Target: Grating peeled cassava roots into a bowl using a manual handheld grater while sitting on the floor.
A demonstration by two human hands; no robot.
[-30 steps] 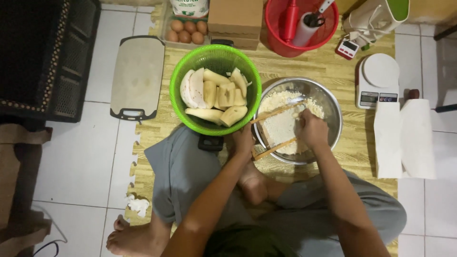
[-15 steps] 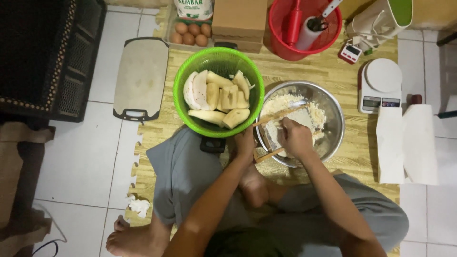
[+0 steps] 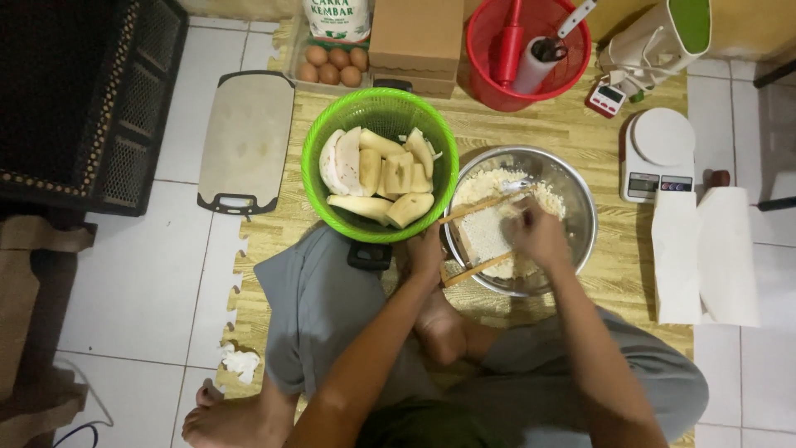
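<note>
My left hand (image 3: 427, 249) grips the near end of a wooden-framed grater (image 3: 485, 232). The grater leans across a steel bowl (image 3: 584, 199) that holds white grated pulp (image 3: 493, 184). My right hand (image 3: 539, 236) presses on the grater face. Its fingers are closed over a small pale piece that is mostly hidden. To the left of the bowl, and touching it, stands a green plastic basket (image 3: 306, 166) with several peeled pale root pieces (image 3: 369, 170). I sit cross-legged on a wood-patterned mat (image 3: 531, 129).
A cutting board (image 3: 245, 137) lies left of the basket. At the back are eggs (image 3: 332, 65), a cardboard box (image 3: 414, 37), a red bucket (image 3: 572, 70) with utensils, and a white and green appliance (image 3: 663, 37). A kitchen scale (image 3: 655, 153) and white paper (image 3: 705, 253) lie to the right. A black crate (image 3: 75, 99) stands far left.
My right hand has slid down the grater toward me and then back up a little. My left hand keeps its hold on the grater.
</note>
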